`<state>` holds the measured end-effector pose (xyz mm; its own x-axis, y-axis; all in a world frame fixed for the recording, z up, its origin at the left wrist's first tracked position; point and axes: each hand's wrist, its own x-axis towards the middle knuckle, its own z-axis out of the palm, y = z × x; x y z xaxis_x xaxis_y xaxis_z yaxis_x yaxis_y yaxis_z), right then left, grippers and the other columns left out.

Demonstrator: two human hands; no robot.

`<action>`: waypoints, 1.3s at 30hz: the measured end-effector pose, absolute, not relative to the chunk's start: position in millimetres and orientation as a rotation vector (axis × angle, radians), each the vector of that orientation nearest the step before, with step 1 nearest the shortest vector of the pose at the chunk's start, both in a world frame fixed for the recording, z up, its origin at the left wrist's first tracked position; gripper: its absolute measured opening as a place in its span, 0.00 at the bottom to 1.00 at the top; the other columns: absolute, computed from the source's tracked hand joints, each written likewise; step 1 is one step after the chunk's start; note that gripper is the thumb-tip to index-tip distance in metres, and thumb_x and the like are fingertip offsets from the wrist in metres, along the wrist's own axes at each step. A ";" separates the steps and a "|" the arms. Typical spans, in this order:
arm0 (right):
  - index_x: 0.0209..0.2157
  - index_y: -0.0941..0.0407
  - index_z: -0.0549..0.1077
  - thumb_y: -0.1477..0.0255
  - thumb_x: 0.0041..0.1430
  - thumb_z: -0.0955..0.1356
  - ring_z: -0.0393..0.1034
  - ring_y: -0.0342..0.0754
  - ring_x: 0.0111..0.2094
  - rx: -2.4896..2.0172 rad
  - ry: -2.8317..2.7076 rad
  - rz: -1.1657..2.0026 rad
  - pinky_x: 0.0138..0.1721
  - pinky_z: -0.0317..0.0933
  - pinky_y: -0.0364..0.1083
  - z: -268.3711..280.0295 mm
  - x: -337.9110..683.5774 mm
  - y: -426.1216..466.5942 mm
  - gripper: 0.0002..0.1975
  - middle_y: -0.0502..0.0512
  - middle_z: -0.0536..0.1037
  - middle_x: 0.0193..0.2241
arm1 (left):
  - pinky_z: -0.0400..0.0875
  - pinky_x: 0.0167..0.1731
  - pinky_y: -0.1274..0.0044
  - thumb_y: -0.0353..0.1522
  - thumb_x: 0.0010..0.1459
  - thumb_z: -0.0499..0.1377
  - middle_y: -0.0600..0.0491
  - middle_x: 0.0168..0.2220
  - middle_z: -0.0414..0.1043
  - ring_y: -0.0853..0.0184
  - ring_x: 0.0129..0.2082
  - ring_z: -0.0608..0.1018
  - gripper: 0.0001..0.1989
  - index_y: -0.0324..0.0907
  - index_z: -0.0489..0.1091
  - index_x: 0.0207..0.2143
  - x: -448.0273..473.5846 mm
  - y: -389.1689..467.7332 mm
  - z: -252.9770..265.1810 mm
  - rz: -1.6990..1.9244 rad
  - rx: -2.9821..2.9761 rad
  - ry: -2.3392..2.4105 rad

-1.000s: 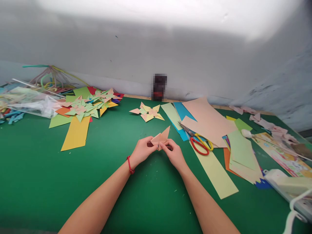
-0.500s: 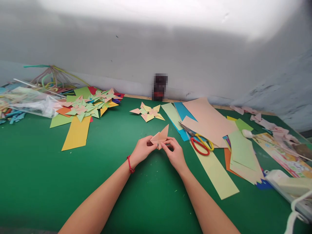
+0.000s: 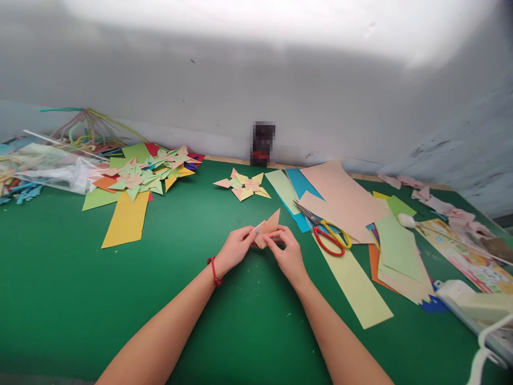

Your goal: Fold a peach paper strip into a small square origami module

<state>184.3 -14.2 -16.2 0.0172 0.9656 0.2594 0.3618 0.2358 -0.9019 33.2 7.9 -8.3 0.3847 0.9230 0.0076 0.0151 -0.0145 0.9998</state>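
A small folded pink paper point(image 3: 271, 225) with pointed corners is held between both hands, just above the green table point(image 3: 192, 315). My left hand point(image 3: 236, 248) pinches its left side, thumb on top. With thumb and fingers, my right hand point(image 3: 287, 251) grips the lower right part. The fingers hide some of the folds. Beyond the hands lies a star-shaped folded paper piece point(image 3: 243, 184) in pink and yellow. Scissors point(image 3: 329, 240) with red and yellow handles rest on paper sheets to the right of my right hand.
More folded paper stars point(image 3: 138, 179) lie over coloured sheets at the back left, beside a clear plastic bag point(image 3: 76, 174). Pink sheets point(image 3: 340, 192) and a pale yellow-green strip point(image 3: 356, 289) spread on the right. A white glue gun point(image 3: 473, 299) sits at the right edge.
My left thumb has shifted up and onto the paper's left flap, and the left side of the paper now looks narrower. My right hand stays nearly in place.
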 end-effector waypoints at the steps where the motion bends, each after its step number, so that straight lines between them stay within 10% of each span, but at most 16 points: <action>1: 0.28 0.55 0.71 0.66 0.55 0.65 0.68 0.47 0.35 -1.292 -1.530 0.766 0.38 0.65 0.46 -15.8 183.8 -14.5 0.08 0.55 0.67 0.38 | 0.70 0.36 0.75 0.40 0.58 0.49 0.53 0.27 0.68 0.68 0.29 0.73 0.16 0.38 0.67 0.26 33.3 8.0 -8.8 0.910 1.385 0.919; 39: 0.25 0.55 0.67 0.67 0.54 0.65 0.64 0.44 0.28 -1.272 -1.457 0.774 0.31 0.62 0.44 -20.9 181.7 -13.6 0.07 0.50 0.65 0.29 | 0.70 0.33 0.77 0.41 0.56 0.50 0.54 0.26 0.67 0.68 0.29 0.71 0.16 0.38 0.68 0.27 33.3 7.7 -9.9 0.886 1.381 0.947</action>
<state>181.7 -13.6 -20.9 0.0655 0.9601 0.2718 0.3125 0.2390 -0.9194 33.3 7.7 -9.9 0.3825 0.9236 -0.0248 0.0373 0.0114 0.9992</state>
